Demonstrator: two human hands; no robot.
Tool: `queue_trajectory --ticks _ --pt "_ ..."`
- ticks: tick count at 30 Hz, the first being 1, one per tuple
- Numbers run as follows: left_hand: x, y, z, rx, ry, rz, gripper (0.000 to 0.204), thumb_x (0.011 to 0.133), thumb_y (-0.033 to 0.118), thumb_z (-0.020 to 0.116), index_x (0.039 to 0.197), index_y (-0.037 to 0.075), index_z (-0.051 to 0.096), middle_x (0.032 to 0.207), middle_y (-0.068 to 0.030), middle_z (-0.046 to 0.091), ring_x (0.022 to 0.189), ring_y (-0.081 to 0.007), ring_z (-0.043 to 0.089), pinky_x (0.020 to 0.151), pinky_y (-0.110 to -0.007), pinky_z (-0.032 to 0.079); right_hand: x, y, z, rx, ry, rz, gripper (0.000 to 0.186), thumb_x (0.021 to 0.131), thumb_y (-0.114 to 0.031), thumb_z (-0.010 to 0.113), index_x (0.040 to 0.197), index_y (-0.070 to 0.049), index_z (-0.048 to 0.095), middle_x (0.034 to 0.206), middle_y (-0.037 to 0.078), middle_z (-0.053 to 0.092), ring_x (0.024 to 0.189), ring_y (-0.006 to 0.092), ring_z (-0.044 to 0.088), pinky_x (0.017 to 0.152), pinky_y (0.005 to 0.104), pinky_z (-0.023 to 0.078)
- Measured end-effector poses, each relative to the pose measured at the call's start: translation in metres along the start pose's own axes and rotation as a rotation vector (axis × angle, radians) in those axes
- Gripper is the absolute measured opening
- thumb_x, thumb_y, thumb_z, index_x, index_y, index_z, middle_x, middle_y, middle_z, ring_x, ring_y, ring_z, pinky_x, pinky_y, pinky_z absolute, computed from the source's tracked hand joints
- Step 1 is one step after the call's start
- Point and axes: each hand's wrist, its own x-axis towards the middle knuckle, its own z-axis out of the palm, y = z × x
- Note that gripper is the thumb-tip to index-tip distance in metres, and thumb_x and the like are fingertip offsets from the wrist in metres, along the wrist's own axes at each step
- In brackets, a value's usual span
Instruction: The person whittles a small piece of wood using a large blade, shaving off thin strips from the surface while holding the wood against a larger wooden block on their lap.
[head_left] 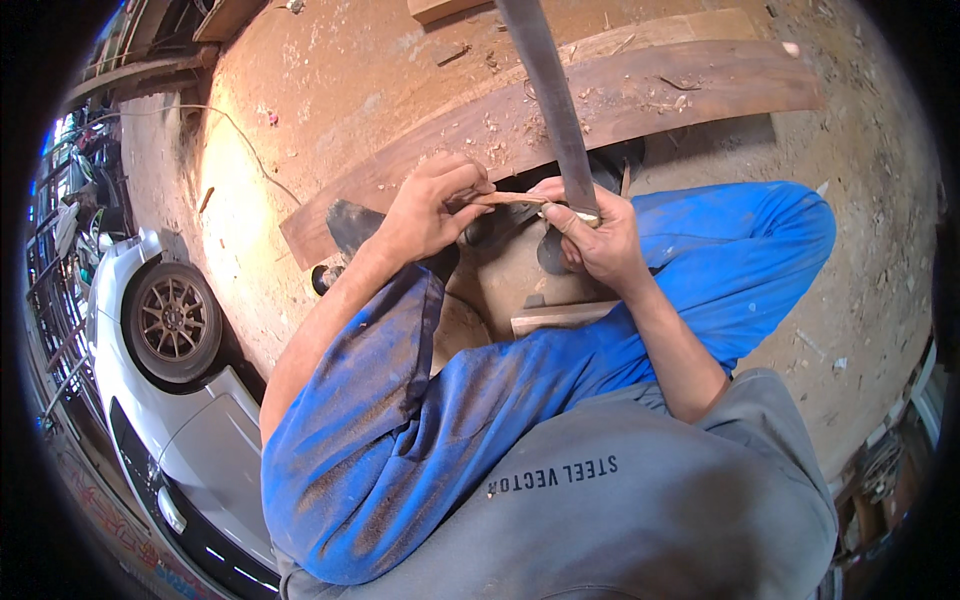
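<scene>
Between the thumb and fingers of my left hand point(440, 205) is one end of a thin wood strip point(515, 198). The strip's other end reaches to the fingers of my right hand point(605, 240). That hand is closed around the base of a long, wide machete blade point(555, 95), which points away from me and up past the top of the view. A handle, if there is one, is hidden inside the fist. The blade's lower part is right beside the strip's right end; whether they touch, I cannot tell. Both hands are above the gap between my bent legs.
A long brown plank point(440, 150) with wood shavings lies across the floor beyond my hands. A short wood block point(565, 318) is between my legs in blue trousers point(740, 235). At left stands a silver car point(215, 450), with a thin cable point(245, 140) on the floor near it.
</scene>
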Motion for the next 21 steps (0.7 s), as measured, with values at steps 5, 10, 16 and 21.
queue_trajectory --ticks 5,10,16,21 --pt "0.004 0.008 -0.002 -0.063 -0.083 -0.122 0.023 0.084 0.006 0.081 0.103 0.002 0.069 0.102 -0.0102 0.07 0.098 -0.0251 0.068 0.079 -0.035 0.053 -0.004 -0.004 0.007 0.137 0.143 0.192 0.019 0.101 -0.015 0.069 0.112 0.0 0.07 0.069 -0.002 0.059 0.05 0.0014 0.049 0.043 0.0222 0.037" --pt "0.004 0.011 -0.002 -0.296 -0.348 -0.315 0.024 0.101 0.026 0.069 0.11 0.004 0.07 0.099 -0.0066 0.069 0.094 -0.0151 0.063 0.078 -0.031 0.05 -0.002 -0.002 0.004 0.193 0.17 0.204 0.022 0.102 -0.017 0.069 0.112 0.002 0.069 0.067 -0.002 0.059 0.047 0.0019 0.048 0.04 0.0225 0.036" --pt "-0.005 -0.003 0.006 -0.442 -0.126 -0.386 0.041 0.108 0.04 0.054 0.115 0.002 0.067 0.086 -0.0142 0.067 0.082 -0.0203 0.063 0.074 -0.039 0.049 -0.001 -0.003 0.004 0.189 0.101 0.192 0.036 0.109 -0.03 0.056 0.115 0.002 0.069 0.074 0.004 0.064 0.045 0.0031 0.046 0.042 0.022 0.036" --pt "0.001 -0.002 0.0 -0.083 0.041 -0.322 0.032 0.106 0.032 0.055 0.11 0.001 0.065 0.092 -0.0228 0.068 0.089 -0.0391 0.067 0.079 -0.044 0.052 -0.001 -0.002 -0.003 0.074 0.052 0.242 0.055 0.113 -0.042 0.04 0.123 0.004 0.068 0.075 0.007 0.066 0.046 0.0031 0.046 0.046 0.0209 0.035"
